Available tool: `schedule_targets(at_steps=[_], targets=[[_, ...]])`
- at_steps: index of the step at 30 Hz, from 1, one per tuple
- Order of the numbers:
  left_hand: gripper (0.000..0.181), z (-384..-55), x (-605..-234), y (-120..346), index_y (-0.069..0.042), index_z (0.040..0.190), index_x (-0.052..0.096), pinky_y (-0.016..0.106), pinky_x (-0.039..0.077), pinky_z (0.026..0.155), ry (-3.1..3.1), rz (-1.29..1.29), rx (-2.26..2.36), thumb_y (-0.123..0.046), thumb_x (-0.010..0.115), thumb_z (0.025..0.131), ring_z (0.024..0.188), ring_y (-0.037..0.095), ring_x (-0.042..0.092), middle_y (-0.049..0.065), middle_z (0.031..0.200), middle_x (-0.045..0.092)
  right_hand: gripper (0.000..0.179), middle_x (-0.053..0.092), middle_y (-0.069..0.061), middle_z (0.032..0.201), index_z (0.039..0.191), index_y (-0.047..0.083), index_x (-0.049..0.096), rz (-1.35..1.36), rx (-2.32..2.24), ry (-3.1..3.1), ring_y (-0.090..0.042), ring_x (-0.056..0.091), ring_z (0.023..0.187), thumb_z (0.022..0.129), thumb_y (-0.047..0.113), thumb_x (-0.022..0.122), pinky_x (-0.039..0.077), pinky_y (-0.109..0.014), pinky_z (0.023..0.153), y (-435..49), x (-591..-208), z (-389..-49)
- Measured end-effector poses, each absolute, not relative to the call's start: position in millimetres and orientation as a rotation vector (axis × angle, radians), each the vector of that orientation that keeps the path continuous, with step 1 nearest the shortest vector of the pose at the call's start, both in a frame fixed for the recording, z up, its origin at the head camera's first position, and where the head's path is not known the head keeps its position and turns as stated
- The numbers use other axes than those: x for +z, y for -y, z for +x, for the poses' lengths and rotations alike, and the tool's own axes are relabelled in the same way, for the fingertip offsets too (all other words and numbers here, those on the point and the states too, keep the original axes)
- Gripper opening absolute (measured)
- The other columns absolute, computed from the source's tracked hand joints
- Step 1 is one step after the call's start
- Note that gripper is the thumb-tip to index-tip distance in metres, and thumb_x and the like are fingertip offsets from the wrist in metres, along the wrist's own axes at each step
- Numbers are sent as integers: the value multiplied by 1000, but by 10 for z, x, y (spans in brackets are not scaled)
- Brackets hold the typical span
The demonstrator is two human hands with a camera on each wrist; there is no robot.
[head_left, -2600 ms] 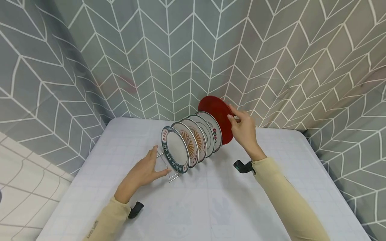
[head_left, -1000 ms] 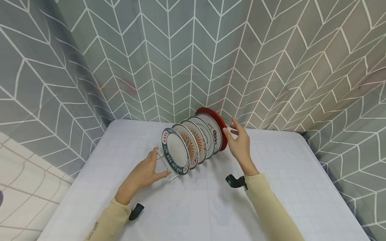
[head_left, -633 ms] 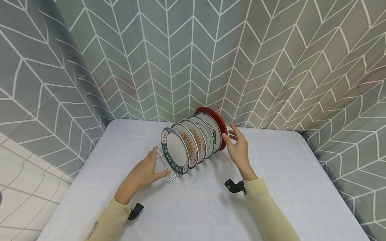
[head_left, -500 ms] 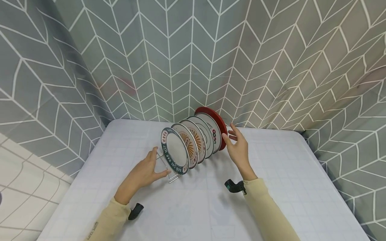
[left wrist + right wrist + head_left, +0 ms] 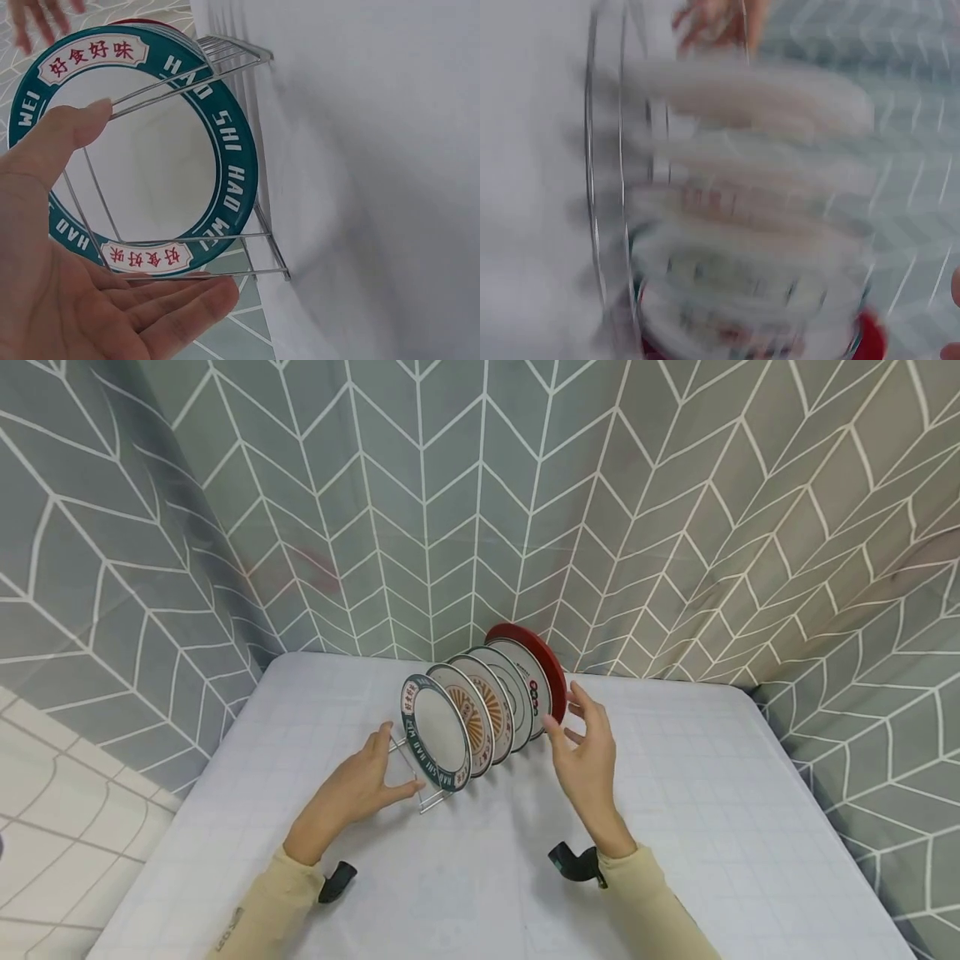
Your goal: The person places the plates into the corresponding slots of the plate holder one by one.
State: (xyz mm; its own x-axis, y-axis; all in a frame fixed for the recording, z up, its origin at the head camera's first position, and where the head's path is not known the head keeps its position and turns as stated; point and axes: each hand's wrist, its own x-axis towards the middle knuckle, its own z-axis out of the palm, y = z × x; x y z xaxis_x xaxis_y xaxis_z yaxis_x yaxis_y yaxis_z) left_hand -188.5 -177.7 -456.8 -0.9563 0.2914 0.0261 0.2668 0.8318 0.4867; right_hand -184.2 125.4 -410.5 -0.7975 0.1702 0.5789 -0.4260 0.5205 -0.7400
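A wire dish rack [image 5: 435, 802] holds a row of several upright plates. Nearest my left hand [image 5: 356, 789] is a white plate with a green lettered rim [image 5: 442, 735]. That hand spans the rack's near end, thumb [image 5: 86, 124] on one wire and fingers [image 5: 191, 307] along the opposite one. At the far end, behind the white patterned plates, stands a red plate [image 5: 557, 681]. My right hand [image 5: 588, 756] hovers just right of it, fingers spread and holding nothing. The right wrist view is blurred; its plates [image 5: 742, 262] stand between the wires.
The rack stands slantwise on a white-covered table [image 5: 480, 877], near its back edge. A grey patterned curtain [image 5: 450, 510] hangs close behind and along the sides. Black wrist cameras [image 5: 337, 882] jut out from both sleeves.
My right hand has lowered the red plate into the far end of the rack, let go of it and drawn back toward me. The left hand stays on the rack.
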Motion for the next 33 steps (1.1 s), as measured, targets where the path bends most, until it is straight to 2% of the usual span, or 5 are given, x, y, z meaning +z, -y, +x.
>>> schedule_targets(at_steps=[4, 7, 15, 26, 33], targets=[[112, -1942, -4533, 1840, 7, 153, 13, 58, 38, 108, -2894, 480, 867, -60, 69, 82, 136, 48, 40, 32, 155, 26, 55, 59, -18, 127, 137, -1, 52, 429, 1160, 2077, -29, 57, 117, 88, 11, 73, 59, -40, 84, -907, -4099, -1543], [99, -2011, -4550, 1925, 0, 154, 17, 59, 38, 109, -2823, 511, 1039, -56, 65, 88, 137, 47, 40, 26, 156, 27, 50, 60, -15, 127, 134, 0, 54, 564, 1079, 2040, -26, 58, 114, 91, 18, 71, 56, -34, 85, -640, -4135, -1390], [65, -2125, -4723, 2085, -10, 154, 28, 59, 41, 106, -2738, 620, 1329, -38, 53, 101, 133, 44, 45, 18, 154, 36, 56, 55, -13, 132, 136, 0, 51, 750, 994, 2153, -26, 53, 121, 87, 14, 73, 52, -39, 95, -64, -4411, -1302], [55, -2142, -4786, 2063, -14, 152, 37, 57, 46, 102, -2695, 667, 1452, -31, 52, 102, 127, 37, 53, 11, 155, 39, 77, 42, -26, 145, 146, -10, 31, 600, 1064, 2393, -36, 41, 137, 88, 17, 73, 41, -52, 108, 166, -4776, -1459], [52, -2172, -4809, 2084, -13, 150, 41, 54, 50, 97, -2684, 681, 1495, -25, 55, 101, 124, 35, 56, 10, 152, 43, 60, 52, -20, 137, 144, -7, 37, 515, 1029, 2425, -30, 53, 125, 94, 13, 65, 48, -44, 100, 253, -4851, -1521]])
